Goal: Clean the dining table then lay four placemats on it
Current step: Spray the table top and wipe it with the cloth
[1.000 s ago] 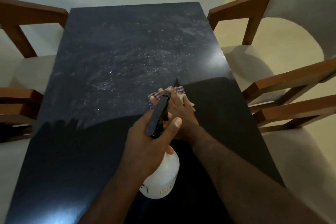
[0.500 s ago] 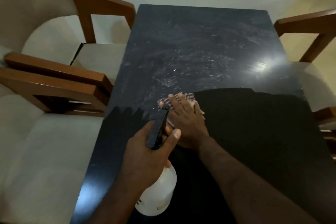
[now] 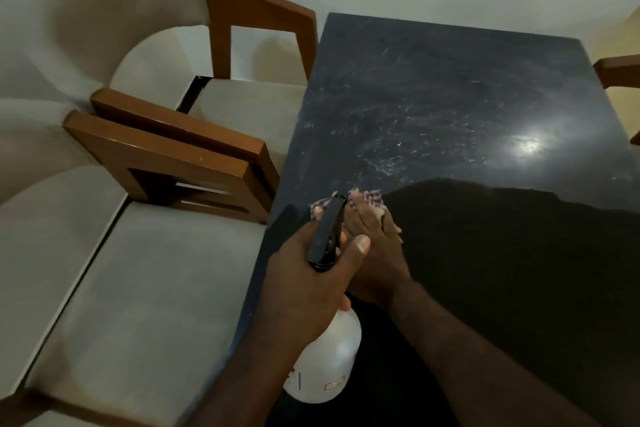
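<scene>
While the right hand (image 3: 375, 253) presses flat on a soft, limp cloth (image 3: 372, 199) near the table's (image 3: 450, 97) left edge, the left hand (image 3: 308, 284) grips a bottle (image 3: 325, 364) by its neck; the wet top looks slippery. No placemats are visible.

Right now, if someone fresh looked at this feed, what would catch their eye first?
Probably the bright lamp glare on the far right of the dark dining table, with pale smeary streaks across its far half. Next, the two hands at the near left edge: the left hand holding a white spray bottle, the right hand pressing a checked cloth flat on the top. Two cushioned wooden chairs sit to the left.
</scene>
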